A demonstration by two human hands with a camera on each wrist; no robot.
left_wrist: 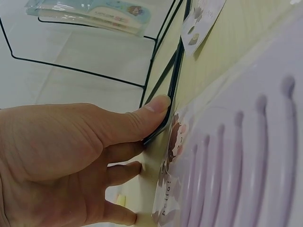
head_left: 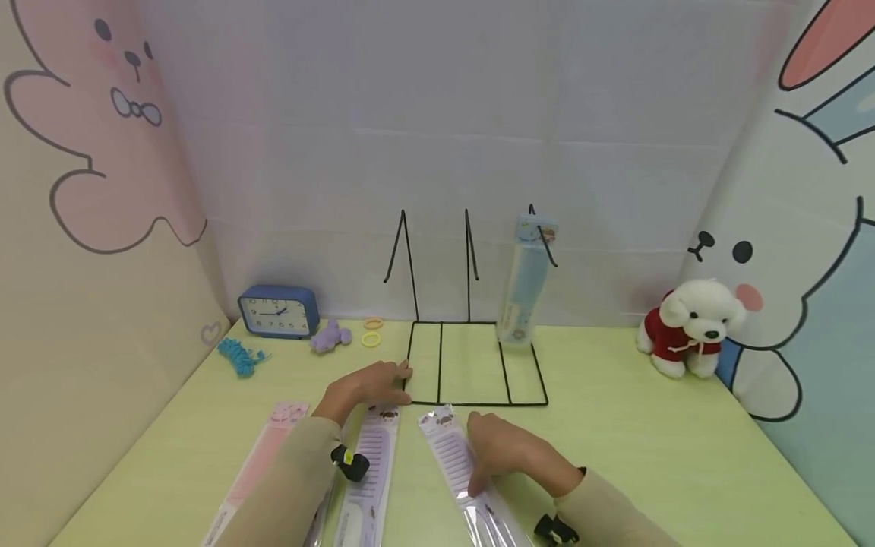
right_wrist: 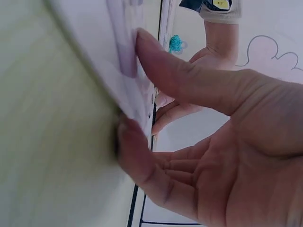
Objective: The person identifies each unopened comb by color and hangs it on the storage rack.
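One pale yellow-green table (head_left: 724, 456) lies beneath both hands. One black wire rack (head_left: 478, 404), bearing three upright hooks, stands just beyond them. Four long, plastic-wrapped packets are identifiable. One blue packet (head_left: 522, 296) hangs from the hook beyond the right hand, nearly vertical, slightly tilted. One pink packet (head_left: 263, 453) lies left of the left hand; the left sleeve (head_left: 287, 486) covers part of it. Two lilac packets with parallel bars lie flat. The gripped lilac packet (head_left: 451, 456), at the right hand's left, slants, its header end pointing toward the rack; the second lilac packet (head_left: 378, 463), just nearer than the left hand, runs lengthwise, header likewise rackward.

One white plush dog (head_left: 687, 332) in red sits well right of the right hand; one blue alarm clock (head_left: 278, 313) stands beyond and left of the left hand. The left hand (head_left: 376, 382) pinches the rack's near-left corner, other fingers apart; the right hand (head_left: 506, 444) pinches its packet's edge, thumb above, index finger below. Smallest, left of and beyond the left hand: one teal cord bundle (head_left: 239, 357), one purple toy (head_left: 331, 336) and two rings, orange and yellow.
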